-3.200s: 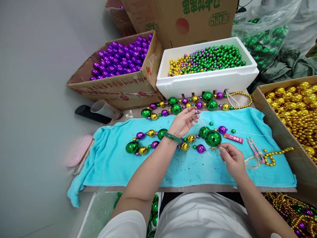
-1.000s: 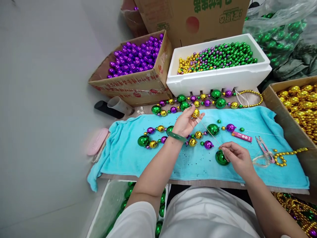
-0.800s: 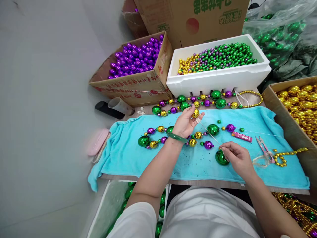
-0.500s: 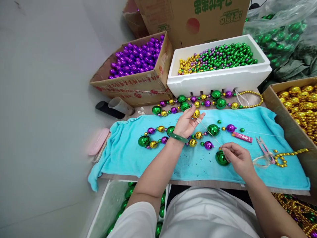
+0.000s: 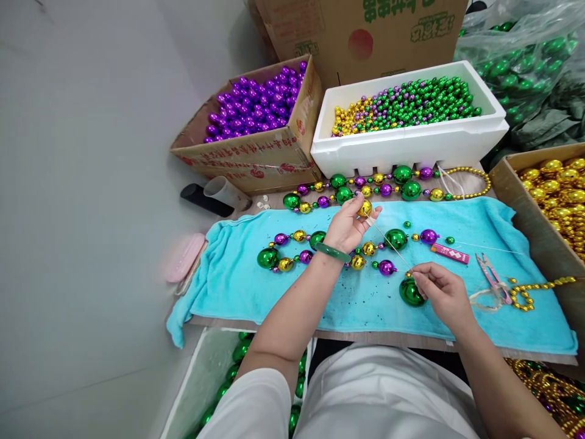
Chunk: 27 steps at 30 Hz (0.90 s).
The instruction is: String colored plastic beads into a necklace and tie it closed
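My left hand (image 5: 345,228), a green bangle (image 5: 333,252) at its wrist, holds a shiny gold bead (image 5: 364,208) between thumb and fingers. From that bead a thin, straight line (image 5: 388,241), string or needle, slants down to my right hand (image 5: 442,292). The fingertips of my right hand are pinched there, at a small gold bead and a big green bead (image 5: 411,292) resting on the turquoise towel (image 5: 274,299). Between the hands lies part of a bead strand with a purple bead (image 5: 387,267) and a large green bead (image 5: 395,239).
Behind the towel lies another bead garland (image 5: 411,190). Farther back stand a carton of purple beads (image 5: 256,152) and a white foam box (image 5: 411,137). Right of my hands are a red lighter (image 5: 450,253), pink snips (image 5: 493,280) and a gold-bead carton (image 5: 525,201).
The whole scene has shifted slightly to the right in the view. Both hands keep nearly the same pose and hold on the gold bead and the thin line.
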Motion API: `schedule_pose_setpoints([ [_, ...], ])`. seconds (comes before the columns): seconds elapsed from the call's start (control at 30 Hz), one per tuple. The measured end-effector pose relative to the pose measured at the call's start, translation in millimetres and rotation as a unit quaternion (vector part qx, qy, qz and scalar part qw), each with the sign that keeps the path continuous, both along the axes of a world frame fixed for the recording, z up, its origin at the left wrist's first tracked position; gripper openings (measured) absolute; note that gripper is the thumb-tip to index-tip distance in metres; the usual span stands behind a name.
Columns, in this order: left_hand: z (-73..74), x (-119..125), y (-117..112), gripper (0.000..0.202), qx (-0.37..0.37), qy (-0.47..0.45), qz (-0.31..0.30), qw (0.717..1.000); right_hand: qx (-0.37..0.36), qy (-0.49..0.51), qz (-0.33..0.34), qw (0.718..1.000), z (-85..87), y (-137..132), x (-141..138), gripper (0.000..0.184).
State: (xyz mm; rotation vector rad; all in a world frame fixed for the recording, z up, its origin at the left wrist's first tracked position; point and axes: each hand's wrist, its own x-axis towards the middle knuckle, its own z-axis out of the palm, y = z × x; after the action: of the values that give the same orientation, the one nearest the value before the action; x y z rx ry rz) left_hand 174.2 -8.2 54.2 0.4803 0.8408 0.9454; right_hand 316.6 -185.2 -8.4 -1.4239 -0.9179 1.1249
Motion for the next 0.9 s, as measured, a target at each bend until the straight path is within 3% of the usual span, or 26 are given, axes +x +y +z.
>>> schedule_pose_setpoints([
  [0.1, -0.8, 2, -3, 0.018, 0.023, 0.016, 0.007, 1.000, -0.004, 0.001, -0.003, 1.000, -1.6, 0, 1, 0.023],
  [0.17, -1.6, 7, -9, 0.023, 0.063, 0.036, 0.044, 0.996, -0.005, 0.005, -0.008, 1.000, -2.8, 0, 0, 0.023],
  [0.3, -2.3, 21, -26, 0.048, 0.134, 0.063, 0.112, 0.983, 0.008, 0.021, -0.018, 1.000, -4.7, 2, -4, 0.023],
  [0.6, 15.2, 39, -47, 0.073, 0.205, 0.076, 0.086, 0.972, 0.030, -0.005, -0.047, 0.998, -7.0, 3, 8, 0.021],
  [0.77, 24.3, 47, -49, 0.080, 0.166, 0.076, 0.091, 0.979, 0.041, -0.017, -0.052, 0.998, -10.1, 2, 14, 0.021],
  [0.9, 20.4, 53, -51, 0.080, 0.171, 0.053, 0.090, 0.980, 0.043, -0.025, -0.059, 0.997, -10.4, 1, 12, 0.021],
])
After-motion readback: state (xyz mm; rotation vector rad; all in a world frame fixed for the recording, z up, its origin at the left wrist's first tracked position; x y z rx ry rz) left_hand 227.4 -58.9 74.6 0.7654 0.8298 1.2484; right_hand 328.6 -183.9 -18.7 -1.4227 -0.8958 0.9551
